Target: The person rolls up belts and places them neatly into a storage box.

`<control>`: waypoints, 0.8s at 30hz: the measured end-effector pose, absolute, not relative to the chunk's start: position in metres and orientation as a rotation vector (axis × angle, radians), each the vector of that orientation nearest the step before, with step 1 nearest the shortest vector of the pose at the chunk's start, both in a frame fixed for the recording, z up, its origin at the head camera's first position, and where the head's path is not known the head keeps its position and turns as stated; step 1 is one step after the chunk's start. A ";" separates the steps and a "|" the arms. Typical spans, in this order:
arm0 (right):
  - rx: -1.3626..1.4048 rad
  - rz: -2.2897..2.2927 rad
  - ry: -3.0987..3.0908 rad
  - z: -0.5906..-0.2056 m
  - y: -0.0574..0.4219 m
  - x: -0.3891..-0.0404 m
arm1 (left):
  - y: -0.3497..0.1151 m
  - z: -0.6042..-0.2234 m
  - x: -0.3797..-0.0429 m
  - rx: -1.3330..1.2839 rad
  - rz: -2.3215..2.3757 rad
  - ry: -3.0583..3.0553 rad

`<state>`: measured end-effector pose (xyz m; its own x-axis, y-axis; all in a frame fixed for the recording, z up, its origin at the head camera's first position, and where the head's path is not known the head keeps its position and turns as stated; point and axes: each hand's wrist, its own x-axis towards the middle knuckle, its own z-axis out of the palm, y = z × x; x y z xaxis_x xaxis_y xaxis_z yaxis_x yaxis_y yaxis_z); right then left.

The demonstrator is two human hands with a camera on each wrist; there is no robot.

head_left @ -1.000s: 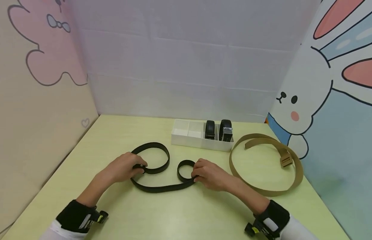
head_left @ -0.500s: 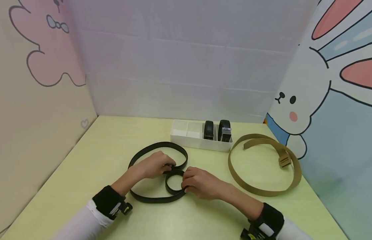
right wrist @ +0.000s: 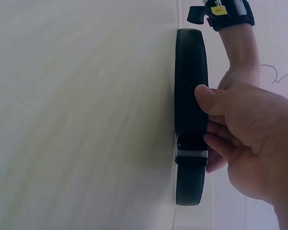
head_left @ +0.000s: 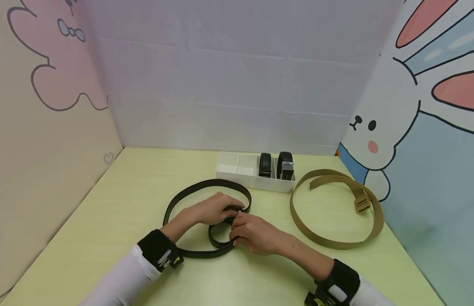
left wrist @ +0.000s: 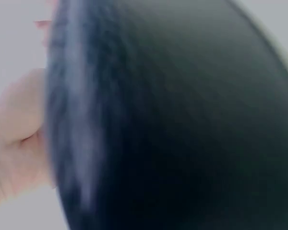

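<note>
A black belt [head_left: 218, 182] stands on its edge on the table, its strap curving in a wide loop with a small coil inside. My left hand [head_left: 218, 208] reaches over the loop and holds the strap near the coil. Close beside it, my right hand [head_left: 256, 231] pinches the coiled end. From the right wrist, the belt [right wrist: 191, 81] shows edge-on with the thumb of the right hand [right wrist: 252, 129] pressed on it, above a metal band. In the left wrist view the belt [left wrist: 182, 115] is a dark blur covering most of the left hand [left wrist: 17, 129].
A white divided tray [head_left: 237, 178] stands behind the hands, with a rolled black belt [head_left: 265, 165] and another buckled roll [head_left: 286, 166] in its right compartments. To the right lies a loosely looped tan belt [head_left: 340, 245] with a plastic buckle [head_left: 362, 203]. Walls border the table.
My left hand has moved right with its part of the black belt, up to the right hand. The right hand shifted slightly left and nearer. The wide loop has grown around the small coil.
</note>
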<state>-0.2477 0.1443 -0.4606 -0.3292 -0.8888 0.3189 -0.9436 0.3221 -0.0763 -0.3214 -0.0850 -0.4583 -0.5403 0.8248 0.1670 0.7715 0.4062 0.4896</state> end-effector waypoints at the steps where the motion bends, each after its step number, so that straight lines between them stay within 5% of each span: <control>1: 1.665 0.367 -2.372 -0.460 0.144 -0.248 | -0.090 -0.458 -0.319 1.458 0.811 2.570; 14: 1.562 0.519 -2.503 -0.457 0.140 -0.250 | -0.122 -0.452 -0.247 1.434 0.737 2.721; 24: 1.511 0.715 -2.564 -0.456 0.142 -0.257 | -0.113 -0.460 -0.232 1.512 0.477 2.866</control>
<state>-0.2568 0.1420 -0.4556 -0.5100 -0.8068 0.2982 -0.8446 0.4043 -0.3509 -0.2318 -0.1133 -0.4597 -0.5668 0.7850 0.2502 0.8237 0.5335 0.1921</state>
